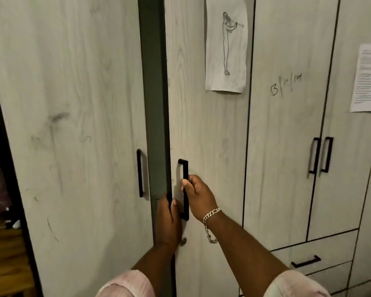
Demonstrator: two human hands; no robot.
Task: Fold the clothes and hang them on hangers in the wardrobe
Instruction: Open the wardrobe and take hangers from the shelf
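Observation:
A pale wood-grain wardrobe fills the view. Its right door [210, 129] has a black bar handle [185, 168], and my right hand [198, 195] grips that handle near its middle. My left hand [167, 221] curls its fingers round the left edge of the same door, just below and left of the handle. The left door [73, 125] stands ajar, with a narrow dark green gap [155, 103] between the two doors. A small round lock [183, 241] shows under my left wrist. No clothes or hangers are in sight.
The left door carries its own black handle [140, 173]. A pencil drawing [226, 43] is taped high on the right door. Further right stand two more doors with handles [321, 155], a printed sheet [367, 79] and drawers [306, 261]. A dark opening with wooden furniture [4, 254] lies far left.

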